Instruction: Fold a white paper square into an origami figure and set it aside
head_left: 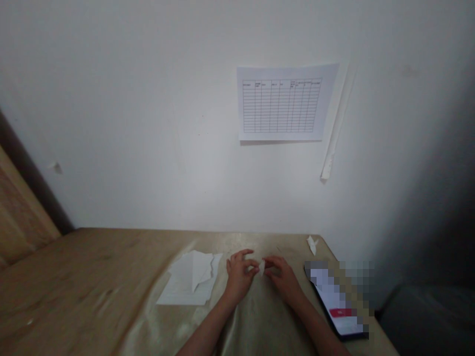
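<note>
My left hand (pixel 240 275) and my right hand (pixel 282 276) face each other above the cloth-covered table. A small white piece of folded paper (pixel 261 268) is between their fingertips. The thumb and forefinger of my left hand pinch its left side, while the fingers of my right hand close on its right side. Its exact shape is too small to make out. To the left of my left hand lies a stack of white paper sheets (pixel 180 295), with a torn, creased sheet (pixel 198 267) on top.
Right of my right arm lies a phone (pixel 330 304) with its screen lit, partly blurred out. A small folded white paper (pixel 312 245) rests near the table's far right corner. Behind the table (pixel 96 267) rises a white wall carrying a printed table sheet (pixel 282 106).
</note>
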Demonstrator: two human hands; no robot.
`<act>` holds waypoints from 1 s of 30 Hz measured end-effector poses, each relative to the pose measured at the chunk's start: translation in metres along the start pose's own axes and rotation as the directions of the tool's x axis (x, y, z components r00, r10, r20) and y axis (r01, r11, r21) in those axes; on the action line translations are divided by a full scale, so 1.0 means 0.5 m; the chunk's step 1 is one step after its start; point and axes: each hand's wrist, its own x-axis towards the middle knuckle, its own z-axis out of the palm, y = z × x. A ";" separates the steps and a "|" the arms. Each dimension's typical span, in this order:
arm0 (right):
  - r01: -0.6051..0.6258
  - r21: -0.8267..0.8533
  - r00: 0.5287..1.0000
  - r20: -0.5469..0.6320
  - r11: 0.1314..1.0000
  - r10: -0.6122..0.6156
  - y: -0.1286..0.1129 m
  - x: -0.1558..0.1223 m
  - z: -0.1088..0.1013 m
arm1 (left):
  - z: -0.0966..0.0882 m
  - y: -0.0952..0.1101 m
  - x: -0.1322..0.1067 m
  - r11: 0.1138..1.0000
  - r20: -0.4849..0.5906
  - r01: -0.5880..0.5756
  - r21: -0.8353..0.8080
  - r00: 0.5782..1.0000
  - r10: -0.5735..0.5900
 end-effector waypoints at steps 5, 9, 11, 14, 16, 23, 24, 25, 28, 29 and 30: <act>0.007 -0.049 1.000 0.008 0.999 -0.007 -0.003 0.001 -0.001 | 0.001 -0.002 0.000 1.000 -0.017 -0.007 -0.005 1.000 0.007; -0.008 -0.079 0.999 -0.048 0.997 0.004 -0.006 0.004 -0.005 | -0.001 -0.005 0.000 1.000 -0.047 -0.020 -0.015 0.999 0.019; -0.020 -0.084 0.997 -0.076 0.996 0.013 -0.006 0.004 -0.006 | -0.002 -0.004 -0.001 0.999 -0.037 -0.036 -0.010 0.999 0.036; -0.024 -0.084 0.997 -0.071 0.996 0.018 -0.004 0.004 -0.007 | -0.003 -0.001 -0.002 0.998 -0.006 -0.057 0.000 0.998 0.057; -0.026 -0.074 0.998 -0.056 0.997 0.022 -0.005 0.004 -0.006 | -0.003 0.000 -0.003 0.998 0.001 -0.056 0.004 0.998 0.056; -0.060 -0.043 0.996 -0.062 0.997 0.057 -0.015 0.001 -0.004 | -0.001 -0.007 -0.002 0.999 -0.047 -0.047 -0.001 0.998 0.047; -0.057 -0.042 0.997 -0.062 0.998 0.054 -0.017 0.001 -0.004 | 0.000 -0.008 -0.002 0.999 -0.042 -0.047 0.000 0.998 0.047; -0.048 -0.037 0.997 -0.058 0.998 0.046 -0.017 0.001 -0.005 | 0.000 -0.008 -0.002 0.999 -0.037 -0.046 0.001 0.998 0.046; -0.007 -0.015 1.000 -0.030 1.000 0.007 -0.016 0.003 -0.006 | -0.001 -0.005 -0.002 0.999 -0.027 -0.039 0.008 0.999 0.040; -0.004 -0.013 1.000 -0.029 1.000 0.004 -0.014 0.003 -0.006 | -0.002 -0.003 -0.002 0.999 -0.022 -0.040 0.010 0.999 0.040; -0.010 -0.016 0.999 -0.036 1.000 0.009 -0.013 0.003 -0.005 | -0.004 -0.001 -0.002 0.999 -0.018 -0.043 0.013 0.999 0.044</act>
